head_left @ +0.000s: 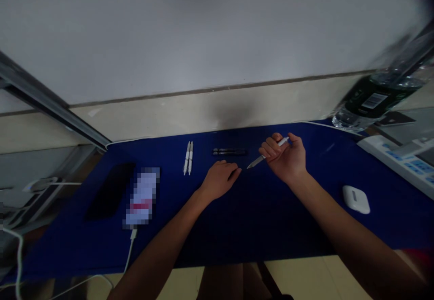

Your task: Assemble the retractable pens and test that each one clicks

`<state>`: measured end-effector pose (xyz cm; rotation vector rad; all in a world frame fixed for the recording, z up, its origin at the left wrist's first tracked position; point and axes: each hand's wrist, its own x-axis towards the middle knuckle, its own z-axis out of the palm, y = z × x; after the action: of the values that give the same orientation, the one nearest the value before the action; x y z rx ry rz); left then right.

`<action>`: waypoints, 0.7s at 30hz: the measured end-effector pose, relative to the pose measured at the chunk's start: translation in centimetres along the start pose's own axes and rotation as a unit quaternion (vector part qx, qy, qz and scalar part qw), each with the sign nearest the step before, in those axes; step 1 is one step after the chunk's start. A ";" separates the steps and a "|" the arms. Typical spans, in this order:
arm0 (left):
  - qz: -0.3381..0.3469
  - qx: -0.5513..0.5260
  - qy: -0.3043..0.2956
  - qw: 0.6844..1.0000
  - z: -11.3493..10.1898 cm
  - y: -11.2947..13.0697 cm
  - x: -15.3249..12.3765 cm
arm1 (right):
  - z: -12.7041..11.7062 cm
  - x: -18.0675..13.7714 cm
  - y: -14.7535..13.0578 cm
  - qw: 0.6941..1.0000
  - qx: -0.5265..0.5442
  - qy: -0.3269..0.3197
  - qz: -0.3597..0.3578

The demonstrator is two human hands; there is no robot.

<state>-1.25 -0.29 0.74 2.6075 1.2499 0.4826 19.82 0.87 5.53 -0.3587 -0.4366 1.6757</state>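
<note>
My right hand (pixel 286 157) is closed around a white pen (pixel 264 156) whose tip points down-left, held just above the blue mat (pixel 237 227). My left hand (pixel 220 178) rests on the mat with its fingers curled, fingertips close to the pen's tip; whether it holds anything is hidden. Two white pens (pixel 188 157) lie side by side to the left of it. Two dark pens (pixel 229 151) lie end-on behind the hands.
A phone with a lit screen (pixel 142 196) on a white cable and a black phone (pixel 110 191) lie at the left. A white earbud case (pixel 356 199) sits right. A water bottle (pixel 376 98) and a white device (pixel 400 155) stand at the far right.
</note>
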 end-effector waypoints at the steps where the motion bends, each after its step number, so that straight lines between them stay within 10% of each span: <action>1: -0.001 -0.001 -0.001 1.000 0.0 0.0 0.0 | 0.0 0.0 0.0 1.000 -0.002 0.002 -0.002; 21: 0.002 0.004 0.002 1.000 -0.1 0.0 0.0 | -0.2 0.1 0.1 1.000 0.010 -0.001 -0.014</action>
<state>-1.25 -0.31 0.81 2.6178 1.2495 0.4851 19.83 0.94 5.26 -0.3359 -0.4237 1.6524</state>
